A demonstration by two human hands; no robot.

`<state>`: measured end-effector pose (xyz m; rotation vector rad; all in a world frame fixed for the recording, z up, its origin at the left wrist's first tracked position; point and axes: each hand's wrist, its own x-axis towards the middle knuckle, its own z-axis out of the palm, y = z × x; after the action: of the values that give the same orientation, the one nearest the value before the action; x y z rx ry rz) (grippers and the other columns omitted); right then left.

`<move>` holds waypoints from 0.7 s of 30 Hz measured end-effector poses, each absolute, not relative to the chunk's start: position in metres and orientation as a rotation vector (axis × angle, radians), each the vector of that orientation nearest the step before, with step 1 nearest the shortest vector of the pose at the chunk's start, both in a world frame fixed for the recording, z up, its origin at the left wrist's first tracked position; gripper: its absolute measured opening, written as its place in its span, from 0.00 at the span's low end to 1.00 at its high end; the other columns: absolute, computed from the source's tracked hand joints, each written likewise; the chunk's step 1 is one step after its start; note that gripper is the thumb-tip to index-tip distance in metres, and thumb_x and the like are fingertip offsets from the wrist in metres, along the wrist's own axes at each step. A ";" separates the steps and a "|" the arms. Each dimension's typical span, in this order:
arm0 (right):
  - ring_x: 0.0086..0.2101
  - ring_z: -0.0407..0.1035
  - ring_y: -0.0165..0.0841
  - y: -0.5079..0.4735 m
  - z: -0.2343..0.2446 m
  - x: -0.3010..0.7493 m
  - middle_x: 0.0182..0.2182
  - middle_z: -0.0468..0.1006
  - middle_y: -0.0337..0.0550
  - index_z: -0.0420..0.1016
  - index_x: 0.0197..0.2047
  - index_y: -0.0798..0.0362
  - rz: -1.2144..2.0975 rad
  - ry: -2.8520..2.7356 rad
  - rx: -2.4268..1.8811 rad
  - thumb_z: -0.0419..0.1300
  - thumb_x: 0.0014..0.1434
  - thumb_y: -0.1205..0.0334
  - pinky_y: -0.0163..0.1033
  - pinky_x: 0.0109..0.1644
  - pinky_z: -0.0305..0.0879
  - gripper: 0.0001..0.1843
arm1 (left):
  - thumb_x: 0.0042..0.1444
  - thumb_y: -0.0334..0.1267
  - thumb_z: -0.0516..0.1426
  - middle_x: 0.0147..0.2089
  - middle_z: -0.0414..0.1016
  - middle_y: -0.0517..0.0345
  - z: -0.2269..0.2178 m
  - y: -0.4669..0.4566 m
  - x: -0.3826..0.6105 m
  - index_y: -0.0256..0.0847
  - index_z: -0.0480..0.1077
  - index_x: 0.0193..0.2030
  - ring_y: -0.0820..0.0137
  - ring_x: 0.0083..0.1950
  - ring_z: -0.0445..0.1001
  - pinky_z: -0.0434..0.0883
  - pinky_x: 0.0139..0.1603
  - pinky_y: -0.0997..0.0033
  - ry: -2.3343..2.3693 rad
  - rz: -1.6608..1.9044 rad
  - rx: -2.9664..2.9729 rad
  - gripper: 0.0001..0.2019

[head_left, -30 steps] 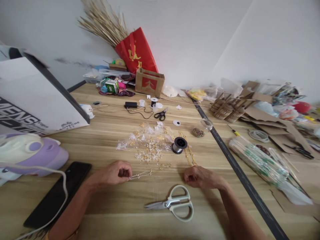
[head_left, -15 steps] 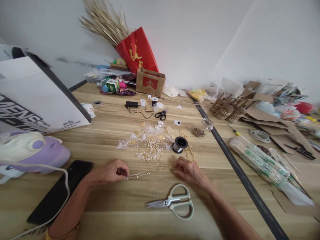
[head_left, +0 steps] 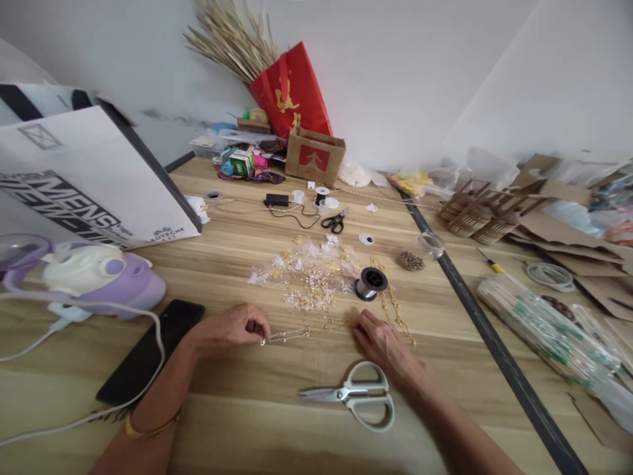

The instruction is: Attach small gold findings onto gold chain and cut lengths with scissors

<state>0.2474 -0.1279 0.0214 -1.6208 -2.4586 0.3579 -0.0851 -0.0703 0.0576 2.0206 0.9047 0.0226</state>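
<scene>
A thin beaded chain (head_left: 289, 335) lies stretched across the wooden table between my two hands. My left hand (head_left: 240, 326) has fingers curled closed, pinching the chain's left end. At the other end my right hand (head_left: 378, 338) rests on the table with its fingertips closed together on the chain; what lies under them is hidden. Close behind the chain spread loose gold and clear beads (head_left: 314, 293) and small plastic bags. A spool of silvery wire (head_left: 366, 287) stands just beyond my right hand, beside a gold chain (head_left: 393, 305). Scissors with pale handles (head_left: 343, 394) lie in front, touched by neither hand.
To the left are a black phone (head_left: 153, 349), a white cable, a purple-and-cream appliance (head_left: 131, 280) and a large white box (head_left: 99, 178). Black scissors (head_left: 334, 223) and small spools lie farther back. Packed sticks (head_left: 544, 330) and small baskets (head_left: 475, 214) are on the right.
The view has turned slightly left, so everything appears farther right. Both hands keep their hold on the chain, with little movement on the table.
</scene>
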 end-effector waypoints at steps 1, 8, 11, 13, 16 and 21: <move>0.31 0.67 0.31 -0.128 0.023 0.249 0.33 0.70 0.41 0.65 0.35 0.53 0.365 -2.467 -1.634 0.47 0.63 0.67 0.34 0.32 0.56 0.07 | 0.45 0.27 0.53 0.28 0.74 0.58 0.058 -0.070 -0.085 0.36 0.77 0.31 0.74 0.28 0.69 0.63 0.28 0.79 0.890 0.024 2.029 0.11; 0.29 0.66 0.30 -0.125 0.036 0.262 0.31 0.70 0.40 0.65 0.33 0.53 0.543 -2.486 -1.647 0.47 0.62 0.65 0.33 0.32 0.56 0.08 | 0.46 0.27 0.53 0.30 0.74 0.57 0.060 -0.072 -0.086 0.38 0.78 0.30 0.73 0.30 0.70 0.63 0.31 0.79 0.861 0.007 2.110 0.11; 0.28 0.65 0.29 -0.123 0.040 0.269 0.30 0.70 0.40 0.65 0.33 0.53 0.652 -2.437 -1.605 0.48 0.61 0.64 0.33 0.32 0.56 0.07 | 0.46 0.27 0.53 0.30 0.74 0.57 0.060 -0.073 -0.087 0.38 0.78 0.30 0.73 0.31 0.70 0.64 0.32 0.78 0.901 -0.011 2.141 0.11; 0.27 0.64 0.29 -0.122 0.041 0.273 0.28 0.70 0.39 0.64 0.33 0.53 0.715 -2.393 -1.598 0.48 0.61 0.63 0.33 0.31 0.56 0.07 | 0.45 0.28 0.54 0.29 0.74 0.58 0.060 -0.074 -0.087 0.38 0.77 0.30 0.73 0.30 0.70 0.64 0.31 0.78 0.936 -0.028 2.120 0.10; 0.25 0.62 0.28 -0.121 0.042 0.279 0.24 0.69 0.37 0.63 0.32 0.54 0.821 -2.306 -1.574 0.48 0.61 0.63 0.32 0.29 0.55 0.07 | 0.44 0.30 0.55 0.28 0.74 0.59 0.061 -0.075 -0.085 0.38 0.75 0.30 0.73 0.29 0.70 0.63 0.29 0.79 0.997 -0.032 2.072 0.08; 0.23 0.58 0.26 -0.118 0.049 0.284 0.23 0.67 0.35 0.64 0.33 0.54 1.027 -2.168 -1.490 0.50 0.60 0.61 0.30 0.26 0.53 0.07 | 0.45 0.34 0.56 0.27 0.73 0.60 0.063 -0.078 -0.075 0.37 0.73 0.31 0.73 0.29 0.69 0.64 0.30 0.78 1.091 0.022 2.055 0.06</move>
<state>0.2845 -0.1185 0.0492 -1.4899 -2.1684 1.0268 -0.0748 -0.0776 0.0628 2.0551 1.0914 0.0223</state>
